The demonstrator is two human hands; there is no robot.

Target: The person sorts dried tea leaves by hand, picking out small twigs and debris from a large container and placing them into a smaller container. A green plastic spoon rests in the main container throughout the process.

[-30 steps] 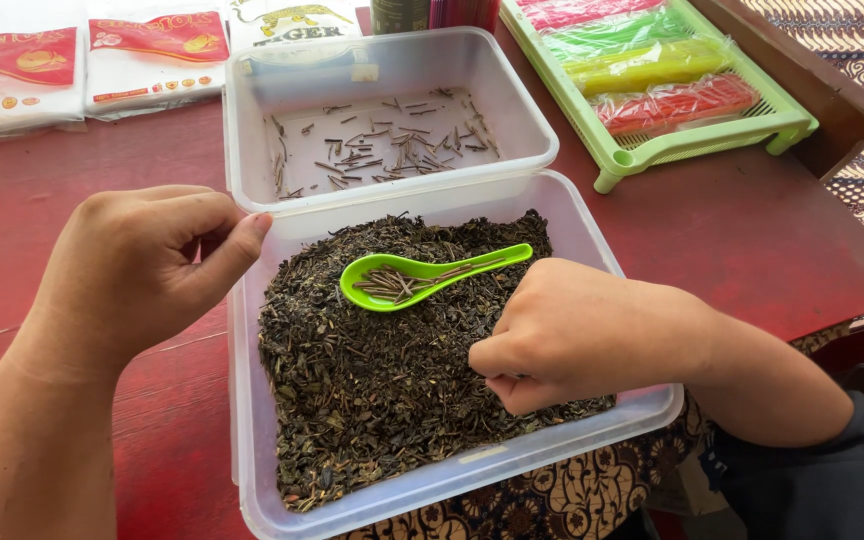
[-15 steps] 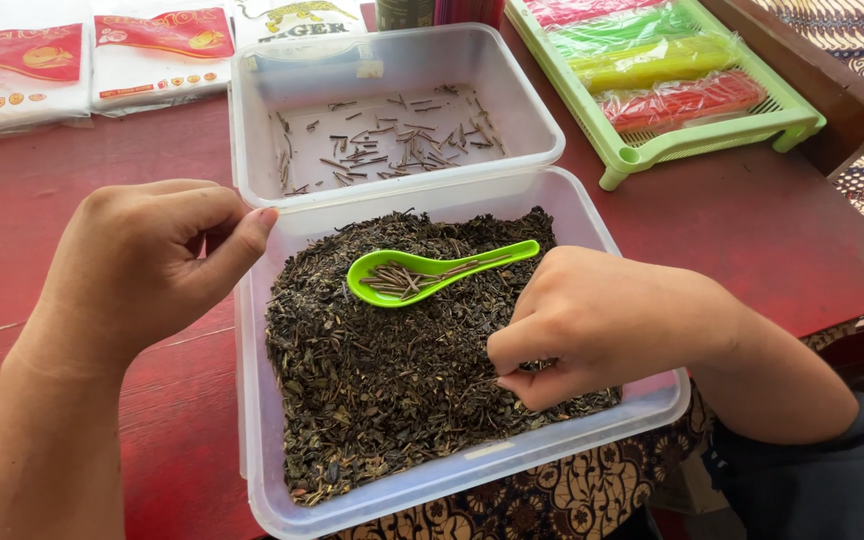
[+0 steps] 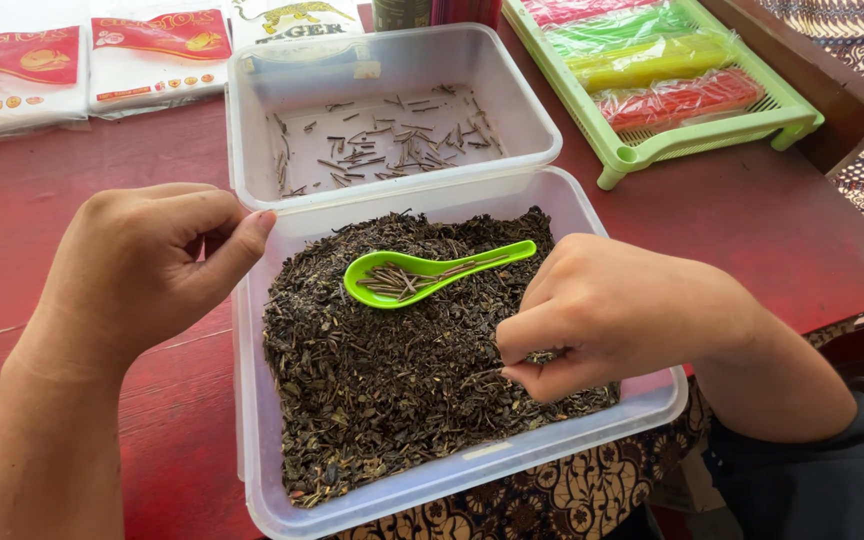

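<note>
The right hand [image 3: 612, 315] is curled over the dark dried leaves [image 3: 392, 390], fingertips pinched on a few bits of them. The left hand [image 3: 147, 270] is held loosely closed at the left rim of the clear tub [image 3: 472, 470], thumb against forefinger; whether anything is gripped cannot be told. A green spoon [image 3: 422, 275] with stems is laid on the leaves. The tub is set at the near edge of the red bench [image 3: 752, 215], a second tub [image 3: 392, 100] with scattered stems touching it behind. A green tray [image 3: 697, 140] is placed toward the far right corner.
</note>
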